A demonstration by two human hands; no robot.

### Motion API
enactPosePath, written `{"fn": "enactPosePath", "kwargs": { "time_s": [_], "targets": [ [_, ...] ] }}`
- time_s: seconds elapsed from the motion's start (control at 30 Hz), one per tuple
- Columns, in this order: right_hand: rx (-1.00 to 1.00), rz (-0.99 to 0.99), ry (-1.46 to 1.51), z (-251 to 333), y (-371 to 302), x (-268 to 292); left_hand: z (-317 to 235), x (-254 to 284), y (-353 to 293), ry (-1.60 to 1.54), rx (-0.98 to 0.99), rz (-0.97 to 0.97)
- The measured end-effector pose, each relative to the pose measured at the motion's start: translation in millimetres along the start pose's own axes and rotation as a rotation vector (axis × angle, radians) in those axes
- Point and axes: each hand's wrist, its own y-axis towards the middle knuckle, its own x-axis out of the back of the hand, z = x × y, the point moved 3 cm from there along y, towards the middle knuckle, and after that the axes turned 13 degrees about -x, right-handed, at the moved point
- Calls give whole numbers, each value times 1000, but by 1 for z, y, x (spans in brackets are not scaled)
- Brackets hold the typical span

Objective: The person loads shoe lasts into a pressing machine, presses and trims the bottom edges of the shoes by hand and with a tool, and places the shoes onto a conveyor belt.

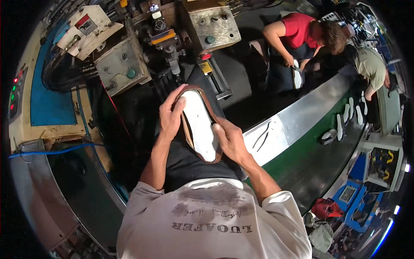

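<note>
I hold a brown leather shoe upper on a last, sole side up, showing a white insole. My left hand grips its upper end near the toe, thumb on the white insole. My right hand holds the lower end by the brown edge. The shoe hangs over my dark apron, in front of a metal machine.
A machine with grey control boxes and green buttons stands ahead. A curved green and silver conveyor runs on the right with white insoles on it. Two other people work at its far side. A blue cable lies at left.
</note>
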Motion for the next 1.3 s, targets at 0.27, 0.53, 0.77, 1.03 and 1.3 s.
{"fn": "enactPosePath", "kwargs": {
  "time_s": [0.27,0.53,0.77,1.03,1.3],
  "targets": [
    [-167,23,109,24,53,15,-5,-19,14,133,-92,113],
    [-47,156,205,6,47,-7,-16,-24,4,-84,103,263],
    [-30,60,138,16,41,-13,-10,-23,4,-40,-1,236],
    [110,-82,92,5,43,-24,3,-22,2,56,-150,156],
    [-224,511,493,-5,68,21,5,-17,10,-464,99,227]
  ]
}}
